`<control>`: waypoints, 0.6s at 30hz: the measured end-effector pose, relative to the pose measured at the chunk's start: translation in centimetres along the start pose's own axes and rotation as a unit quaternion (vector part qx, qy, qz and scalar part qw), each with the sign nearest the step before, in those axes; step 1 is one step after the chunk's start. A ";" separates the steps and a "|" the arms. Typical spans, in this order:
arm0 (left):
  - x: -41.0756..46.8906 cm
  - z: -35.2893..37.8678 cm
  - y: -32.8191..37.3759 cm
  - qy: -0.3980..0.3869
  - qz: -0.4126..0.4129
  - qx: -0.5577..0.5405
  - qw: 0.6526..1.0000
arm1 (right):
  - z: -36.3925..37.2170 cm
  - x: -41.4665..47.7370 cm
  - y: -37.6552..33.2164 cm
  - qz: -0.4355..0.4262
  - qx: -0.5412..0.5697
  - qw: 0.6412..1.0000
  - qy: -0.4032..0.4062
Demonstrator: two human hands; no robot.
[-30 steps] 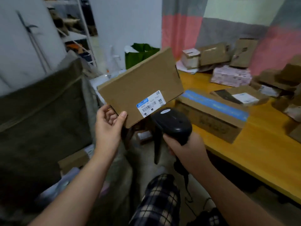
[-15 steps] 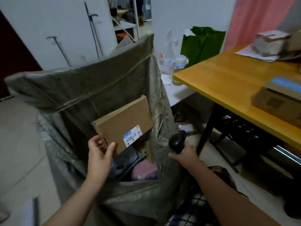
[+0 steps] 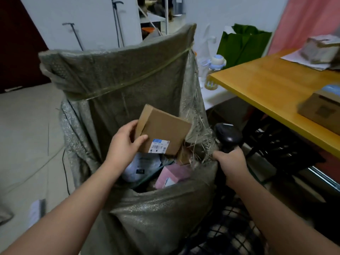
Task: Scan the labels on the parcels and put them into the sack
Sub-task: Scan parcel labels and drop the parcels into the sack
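My left hand grips a flat brown cardboard parcel with a white and blue barcode label, holding it tilted inside the mouth of a big grey-green woven sack. Inside the sack lie a pink parcel, a pale plastic mailer and a small brown box. My right hand is closed on the handle of a black barcode scanner at the sack's frayed right rim.
A yellow wooden table stands to the right with a brown box with blue tape and a taped box at the back. A green bag and a baby bottle sit behind. Black chair frame below the table.
The parcel went from the scanner at the table to the sack's mouth, and has now tipped lower over the parcels inside. The scanner hand dropped to the sack's rim.
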State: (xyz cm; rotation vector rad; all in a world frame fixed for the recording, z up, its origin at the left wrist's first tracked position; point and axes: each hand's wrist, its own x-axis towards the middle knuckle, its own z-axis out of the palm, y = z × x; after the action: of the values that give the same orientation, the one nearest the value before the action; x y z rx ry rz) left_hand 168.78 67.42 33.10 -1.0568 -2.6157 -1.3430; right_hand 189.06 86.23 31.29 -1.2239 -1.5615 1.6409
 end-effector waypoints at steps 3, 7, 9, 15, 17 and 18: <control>0.1 0.0 0.3 -0.025 0.054 0.112 0.992 | -1.2 -0.3 0.5 -0.015 -0.031 0.999 0.005; -0.6 0.6 -0.3 -0.074 0.100 0.290 0.949 | -2.0 -0.2 0.7 -0.055 -0.110 0.992 -0.013; -1.1 1.5 -1.0 -0.120 0.098 0.341 0.927 | -2.0 0.0 1.0 -0.074 -0.153 0.985 -0.020; -1.9 6.0 -2.4 -0.253 0.041 0.398 0.881 | -2.4 0.3 3.2 -0.081 -0.212 0.972 -0.059; -1.4 7.3 -1.6 -0.246 0.053 0.409 0.877 | -3.1 0.5 3.5 -0.090 -0.232 0.967 -0.053; -1.2 7.9 -0.8 -0.232 0.065 0.400 0.884 | -3.6 0.6 3.4 -0.095 -0.241 0.965 -0.043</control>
State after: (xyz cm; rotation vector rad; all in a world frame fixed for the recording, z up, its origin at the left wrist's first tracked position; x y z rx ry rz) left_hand 171.39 72.14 27.17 -1.4337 -2.8458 0.1068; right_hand 192.63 87.85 28.19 -1.1963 -2.1450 1.2433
